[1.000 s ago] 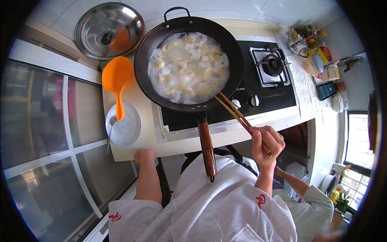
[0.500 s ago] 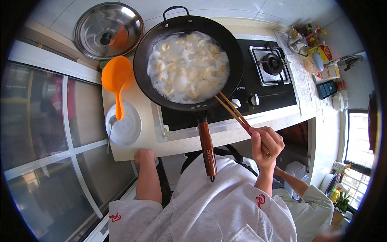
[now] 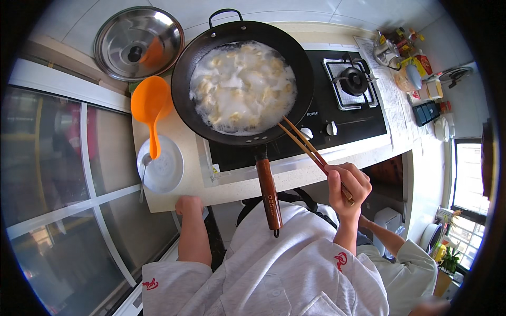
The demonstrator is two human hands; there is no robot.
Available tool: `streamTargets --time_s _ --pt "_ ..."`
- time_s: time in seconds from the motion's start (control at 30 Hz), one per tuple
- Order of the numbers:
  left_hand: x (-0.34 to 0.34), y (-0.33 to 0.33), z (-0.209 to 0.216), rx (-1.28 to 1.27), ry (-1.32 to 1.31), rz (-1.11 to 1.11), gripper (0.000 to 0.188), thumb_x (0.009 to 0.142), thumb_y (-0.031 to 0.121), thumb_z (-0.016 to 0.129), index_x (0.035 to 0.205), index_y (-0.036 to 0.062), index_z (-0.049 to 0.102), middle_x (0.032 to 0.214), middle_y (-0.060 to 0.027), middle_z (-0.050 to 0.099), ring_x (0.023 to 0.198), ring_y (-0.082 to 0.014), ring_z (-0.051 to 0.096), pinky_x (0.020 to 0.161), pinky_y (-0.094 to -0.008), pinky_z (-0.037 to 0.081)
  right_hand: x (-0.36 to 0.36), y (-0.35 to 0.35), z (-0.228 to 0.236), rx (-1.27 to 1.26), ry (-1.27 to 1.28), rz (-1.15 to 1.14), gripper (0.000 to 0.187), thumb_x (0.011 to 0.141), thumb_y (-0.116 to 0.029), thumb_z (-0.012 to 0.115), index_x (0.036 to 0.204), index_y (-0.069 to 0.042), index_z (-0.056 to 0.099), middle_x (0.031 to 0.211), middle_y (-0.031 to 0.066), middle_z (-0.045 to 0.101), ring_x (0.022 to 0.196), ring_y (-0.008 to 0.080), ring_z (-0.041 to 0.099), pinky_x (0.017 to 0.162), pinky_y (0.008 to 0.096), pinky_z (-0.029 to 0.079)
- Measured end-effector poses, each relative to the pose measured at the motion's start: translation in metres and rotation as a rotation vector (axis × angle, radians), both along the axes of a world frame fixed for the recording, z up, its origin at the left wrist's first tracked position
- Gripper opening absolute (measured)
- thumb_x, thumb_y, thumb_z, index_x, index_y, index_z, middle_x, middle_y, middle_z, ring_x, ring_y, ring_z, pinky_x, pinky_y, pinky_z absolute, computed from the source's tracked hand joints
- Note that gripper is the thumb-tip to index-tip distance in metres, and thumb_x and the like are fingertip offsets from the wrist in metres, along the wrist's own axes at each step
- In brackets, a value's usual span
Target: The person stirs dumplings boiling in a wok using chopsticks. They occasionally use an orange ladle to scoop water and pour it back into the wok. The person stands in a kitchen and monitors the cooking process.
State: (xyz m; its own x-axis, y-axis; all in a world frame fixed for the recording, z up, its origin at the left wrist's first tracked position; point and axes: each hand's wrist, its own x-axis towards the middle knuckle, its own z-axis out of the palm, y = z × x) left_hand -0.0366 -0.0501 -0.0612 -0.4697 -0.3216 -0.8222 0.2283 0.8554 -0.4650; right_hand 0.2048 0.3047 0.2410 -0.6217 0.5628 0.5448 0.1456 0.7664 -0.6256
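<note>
My right hand [image 3: 348, 185] is closed on a pair of wooden chopsticks [image 3: 305, 146]. Their tips reach the near right rim of a black wok [image 3: 303, 68], by the edge of the liquid. Pale dumplings [image 3: 237, 117] float there in bubbling, whitish, foamy water [image 3: 232, 68]. The wok sits on the left side of the black gas stove [image 3: 342, 138], its brown wooden handle [image 3: 270, 195] pointing toward my body. My left hand [image 3: 190, 204] rests at the front edge of the counter, curled into a fist, its fingers partly hidden.
An orange ladle [image 3: 147, 102] lies left of the wok, its handle over a white plate [image 3: 169, 176] with a metal spoon [image 3: 142, 184]. A metal lid [image 3: 118, 45] leans behind. A bare burner [image 3: 354, 81] is at right. Another person's forearm [image 3: 387, 238] shows at lower right.
The view has shifted slightly, and the foam and dumplings in the wok have moved about. Both hands keep nearly the same places, with the chopsticks still held at the wok's rim.
</note>
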Motion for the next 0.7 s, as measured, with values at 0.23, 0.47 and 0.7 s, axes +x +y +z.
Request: streamTargets --time_s 0.23,0.47,0.7 --pt "0.005 -0.028 -0.046 0.04 0.122 0.158 0.038 0.095 0.026 0.042 0.124 0.0082 0.06 0.118 -0.003 0.063 0.1 -0.0194 0.061 0.066 -0.0357 0.052 -0.01 -0.001 0.014 -0.083 -0.045 -0.014 0.005 0.078 0.0 0.065 0.082 0.001 0.069 0.07 0.01 0.066 0.056 0.0176 0.062 0.051 0.025 0.046" --pt "-0.007 -0.018 -0.039 -0.061 -0.1 -0.102 0.031 0.079 0.024 0.07 0.109 0.0165 0.069 0.112 0.0 0.066 0.093 -0.0199 0.064 0.064 -0.037 0.052 -0.005 0.001 0.003 -0.044 -0.035 -0.038 0.008 0.081 -0.006 0.064 0.08 0.0 0.069 0.074 0.0107 0.068 0.058 0.0184 0.065 0.051 0.0236 0.048" --pt "-0.003 -0.012 -0.027 -0.072 -0.083 -0.093 0.033 0.079 0.022 0.07 0.112 0.0173 0.068 0.114 0.0037 0.064 0.095 -0.0168 0.062 0.065 -0.0354 0.052 -0.005 0.002 -0.001 0.059 0.044 0.034 0.012 0.08 -0.008 0.062 0.072 -0.001 0.068 0.064 0.008 0.065 0.05 0.0151 0.061 0.048 0.0228 0.047"
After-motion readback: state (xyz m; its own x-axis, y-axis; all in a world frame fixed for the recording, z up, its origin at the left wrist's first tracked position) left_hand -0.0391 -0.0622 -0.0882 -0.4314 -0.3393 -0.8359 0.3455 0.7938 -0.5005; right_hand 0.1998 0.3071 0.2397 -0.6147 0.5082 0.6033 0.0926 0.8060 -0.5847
